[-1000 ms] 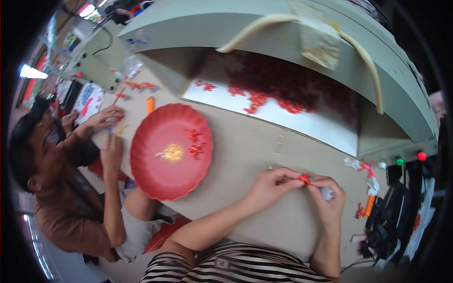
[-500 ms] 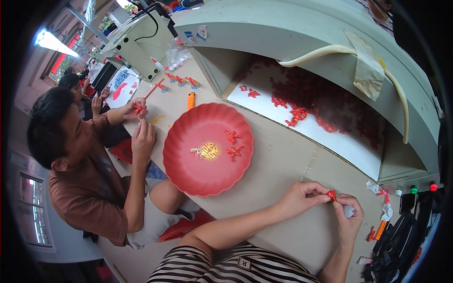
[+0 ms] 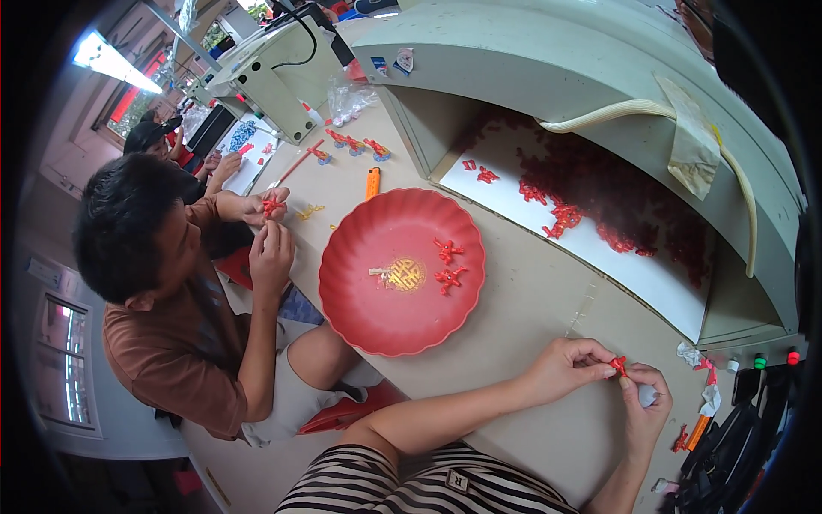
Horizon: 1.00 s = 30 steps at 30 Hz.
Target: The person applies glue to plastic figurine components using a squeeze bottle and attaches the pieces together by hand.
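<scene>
As left fingers [image 3: 592, 348] and right fingers [image 3: 645, 375] pinch a red piece [image 3: 618, 367], a lettered shirt patch [image 3: 457, 481] shows.

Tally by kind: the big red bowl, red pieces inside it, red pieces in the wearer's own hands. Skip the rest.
Red bowl: 1
Loose red pieces in the bowl: 2
Held red piece, between left hand and right hand: 1
Total: 4

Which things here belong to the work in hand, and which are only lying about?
Likely the work:
red figure, in left hand and right hand
red dish holding two similar figures
red pieces in the cabinet

Probably lying about:
clear plastic bag
black bag
</scene>
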Tool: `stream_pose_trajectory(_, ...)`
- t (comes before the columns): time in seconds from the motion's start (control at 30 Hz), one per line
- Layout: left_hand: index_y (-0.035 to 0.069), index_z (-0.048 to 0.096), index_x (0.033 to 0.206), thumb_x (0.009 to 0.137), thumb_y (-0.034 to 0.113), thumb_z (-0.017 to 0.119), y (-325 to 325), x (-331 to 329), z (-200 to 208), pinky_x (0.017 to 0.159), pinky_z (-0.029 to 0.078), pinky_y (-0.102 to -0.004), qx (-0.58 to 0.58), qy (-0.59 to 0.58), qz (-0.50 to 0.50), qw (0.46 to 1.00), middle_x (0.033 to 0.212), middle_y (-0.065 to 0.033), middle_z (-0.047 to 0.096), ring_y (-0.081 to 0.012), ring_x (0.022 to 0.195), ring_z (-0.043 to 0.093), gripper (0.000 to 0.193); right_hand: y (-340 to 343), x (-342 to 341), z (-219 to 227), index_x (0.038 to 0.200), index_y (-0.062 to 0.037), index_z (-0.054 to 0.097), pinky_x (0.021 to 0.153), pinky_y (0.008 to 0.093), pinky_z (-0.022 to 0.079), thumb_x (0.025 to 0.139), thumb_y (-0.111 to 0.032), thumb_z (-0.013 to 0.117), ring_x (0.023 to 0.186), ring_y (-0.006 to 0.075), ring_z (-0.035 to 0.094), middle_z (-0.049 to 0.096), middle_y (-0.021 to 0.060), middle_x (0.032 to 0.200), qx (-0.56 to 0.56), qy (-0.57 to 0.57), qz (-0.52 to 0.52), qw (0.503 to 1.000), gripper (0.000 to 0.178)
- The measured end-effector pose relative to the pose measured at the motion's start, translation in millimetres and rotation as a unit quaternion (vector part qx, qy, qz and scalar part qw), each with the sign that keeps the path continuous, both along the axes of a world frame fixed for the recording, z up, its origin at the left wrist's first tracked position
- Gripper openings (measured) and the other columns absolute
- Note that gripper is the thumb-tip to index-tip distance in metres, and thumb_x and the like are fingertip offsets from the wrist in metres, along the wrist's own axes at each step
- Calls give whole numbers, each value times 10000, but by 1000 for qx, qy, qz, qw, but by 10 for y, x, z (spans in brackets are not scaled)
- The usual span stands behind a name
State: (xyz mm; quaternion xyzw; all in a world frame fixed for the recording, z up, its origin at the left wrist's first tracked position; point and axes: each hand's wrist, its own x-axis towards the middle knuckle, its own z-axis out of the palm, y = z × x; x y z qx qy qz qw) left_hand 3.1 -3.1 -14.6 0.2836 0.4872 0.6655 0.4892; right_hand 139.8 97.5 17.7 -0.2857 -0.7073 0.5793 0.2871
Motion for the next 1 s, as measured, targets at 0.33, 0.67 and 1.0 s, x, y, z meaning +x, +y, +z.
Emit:
stream_pose_trajectory(0.33, 2, 610, 878, 811, 69, 604, 12, 34, 38, 667, 475, -210, 15, -2, 42, 999, 803, -31, 631, -64, 732, 570, 95, -26, -26, 47, 805, 2, 568, 628, 204, 419, 743, 45, 629, 753, 107, 521, 581, 90, 848, 15, -7, -4, 1000, 97)
stream_pose_trajectory(0.67, -8, 604, 902, 816, 54, 593, 3, 25, 41, 688, 480, -214, 28, -2, 35, 999, 820, -45, 632, -74, 748, 576, 107, -12, -14, -11, 804, 1, 567, 608, 204, 420, 742, 47, 629, 744, 105, 519, 579, 92, 848, 30, 3, -4, 1000, 100)
stream_pose_trajectory(1.0, -13, 599, 903, 817, 48, 589, 8, 27, 39, 695, 482, -218, 29, -15, 26, 999, 834, -58, 634, -89, 759, 585, 106, -5, 0, 18, 794, 4, 562, 682, 234, 428, 738, 52, 626, 841, 144, 523, 587, 85, 829, -14, -18, -7, 1000, 97)
